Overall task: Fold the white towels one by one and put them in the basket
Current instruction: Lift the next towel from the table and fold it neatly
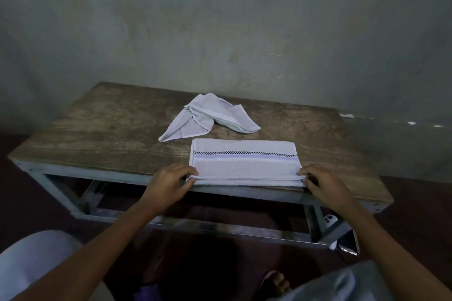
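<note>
A white towel point(244, 161) with a checked black line and a pale purple stripe lies folded into a long rectangle at the near edge of the wooden table point(110, 134). My left hand point(168, 184) pinches its near left corner. My right hand point(325, 186) pinches its near right corner. A second white towel point(208, 118) lies crumpled behind it, toward the wall. No basket is in view.
The table stands on a grey metal frame point(61, 186) against a bare grey wall. A phone point(349, 243) and a white object point(330, 220) lie on the floor under the table's right end. My knees and a foot point(276, 281) show below.
</note>
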A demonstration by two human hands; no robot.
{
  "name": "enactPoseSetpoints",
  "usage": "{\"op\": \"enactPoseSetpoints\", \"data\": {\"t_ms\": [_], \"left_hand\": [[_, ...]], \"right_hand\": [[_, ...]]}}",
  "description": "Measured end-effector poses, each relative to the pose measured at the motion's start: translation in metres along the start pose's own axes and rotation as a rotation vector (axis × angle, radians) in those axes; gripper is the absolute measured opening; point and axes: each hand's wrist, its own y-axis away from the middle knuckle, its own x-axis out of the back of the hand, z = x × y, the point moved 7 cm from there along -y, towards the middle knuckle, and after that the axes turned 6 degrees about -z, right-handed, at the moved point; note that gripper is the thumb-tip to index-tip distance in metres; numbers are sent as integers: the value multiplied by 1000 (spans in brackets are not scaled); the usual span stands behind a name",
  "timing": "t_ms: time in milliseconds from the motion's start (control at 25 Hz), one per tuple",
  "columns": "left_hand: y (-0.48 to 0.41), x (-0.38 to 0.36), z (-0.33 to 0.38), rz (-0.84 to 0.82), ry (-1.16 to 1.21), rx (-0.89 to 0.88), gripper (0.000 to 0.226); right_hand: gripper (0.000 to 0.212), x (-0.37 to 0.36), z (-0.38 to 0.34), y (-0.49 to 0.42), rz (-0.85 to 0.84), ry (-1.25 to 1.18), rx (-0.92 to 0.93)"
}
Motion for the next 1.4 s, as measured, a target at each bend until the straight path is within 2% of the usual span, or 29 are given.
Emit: {"op": "enactPoseSetpoints", "data": {"t_ms": [80, 200, 400, 520, 600, 720, 800, 880, 960, 1040, 1120, 1160, 1280, 1360, 1400], "left_hand": [[2, -1, 3, -25, -83, -69, 24], [2, -4, 4, -47, -160, -143, 30], [-6, -1, 8, -55, -229, -200, 25], [-15, 11, 10, 0, -273, -182, 24], [-23, 22, 11, 52, -233, -156, 23], [-47, 43, 11, 74, 52, -80, 30], [-73, 60, 12, 62, 152, -33, 35], [-103, 84, 15, 49, 153, 0, 23], [-128, 111, 21, 12, 96, 2, 15], [-143, 136, 30, -30, -94, -60, 33], [-150, 157, 40, -9, -270, -147, 49], [-152, 166, 42, 11, -312, -158, 48], [-154, 177, 45, 28, -335, -144, 22], [-152, 172, 43, -35, -219, -98, 17], [-149, 165, 38, -109, -108, -43, 17]], "right_hand": [[25, -1, 0, 3, -20, 14, 16], [43, -7, 1, 4, -92, 65, 39], [30, -6, -6, 1, 26, 234, 164], [21, 8, -25, 2, 160, 329, 224], [18, 25, -31, 1, 244, 263, 131], [18, 45, -28, -14, 193, 104, -10], [17, 70, -34, -30, 170, 24, -26], [14, 101, -48, -45, 139, 8, -7], [10, 133, -62, -60, 126, 25, 19], [10, 158, -75, -72, 104, 94, 34], [7, 181, -86, -76, 171, 156, 48], [7, 190, -93, -75, 208, 171, 56], [7, 199, -107, -72, 263, 219, 81], [5, 194, -102, -72, 207, 178, 71], [8, 188, -96, -71, 127, 107, 52]]}}
